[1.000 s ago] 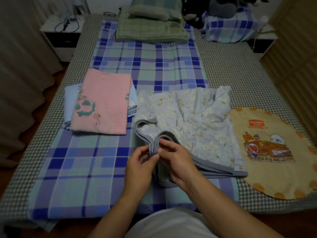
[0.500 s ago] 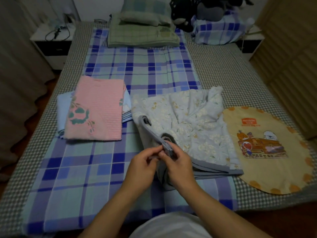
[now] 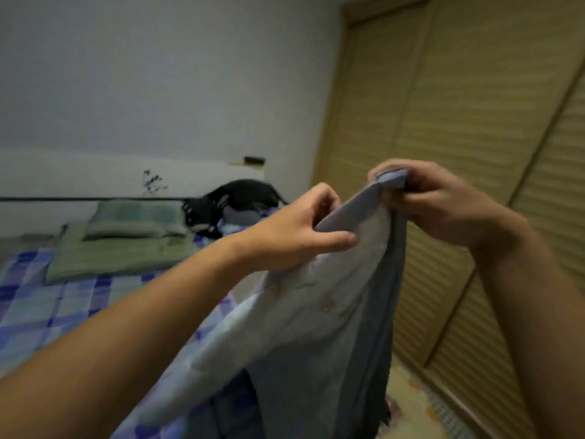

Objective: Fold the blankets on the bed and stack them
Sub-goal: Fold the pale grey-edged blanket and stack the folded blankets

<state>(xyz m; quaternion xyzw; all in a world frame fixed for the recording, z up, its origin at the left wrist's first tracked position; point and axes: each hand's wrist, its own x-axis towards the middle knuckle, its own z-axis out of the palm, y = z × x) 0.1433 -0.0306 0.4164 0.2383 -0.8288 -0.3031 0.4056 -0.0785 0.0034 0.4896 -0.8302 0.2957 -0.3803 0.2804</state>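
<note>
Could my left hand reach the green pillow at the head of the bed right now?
Probably not as things stand: the left hand pinches the grey blanket raised with the right hand, and the green pillow lies far up the bed; that grip would have to let go first.

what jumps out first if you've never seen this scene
The eye lands on the pale floral blanket held up in mid-air at centre, its grey bound edge pinched between the left hand and the right hand, the rest hanging down. Behind, at left, a green pillow lies at the head of the blue plaid bed. Slatted wooden wardrobe doors fill the right side.
</note>
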